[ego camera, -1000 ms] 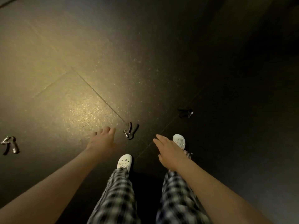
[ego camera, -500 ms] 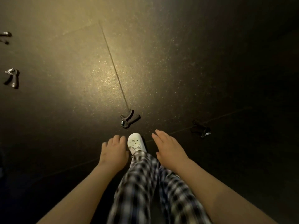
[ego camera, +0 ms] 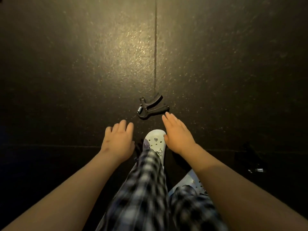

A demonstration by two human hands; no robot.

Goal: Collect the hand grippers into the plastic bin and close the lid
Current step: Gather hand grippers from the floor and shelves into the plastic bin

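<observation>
**Unheld hand gripper (ego camera: 150,106) within reach**

Left hand (ego camera: 119,140) and right hand (ego camera: 178,135) empty, fingers loose. Just beyond the right hand, the hand gripper lies flat on the floor (ego camera: 83,80) beside its seam (ego camera: 155,47). Judged light, rigid; grasp both handles.

Dark speckled floor (ego camera: 83,72), lit in a patch at centre. A seam (ego camera: 155,47) runs straight away from the viewer.

Gripper (ego camera: 150,106): black, lying flat at the near end of the seam, spring coil to the left, handles splayed to the right.

Right hand (ego camera: 177,133): fingers straight, tips just short of the lower handle, not touching. Holds nothing.

Left hand (ego camera: 119,140): fingers loosely bent, holds nothing, near the gripper but apart.

White clog (ego camera: 155,140) between the hands; second clog (ego camera: 191,180) lower right. Plaid trousers (ego camera: 146,189), blurred.

Dim dark object (ego camera: 255,164) at far right; cannot identify.
</observation>
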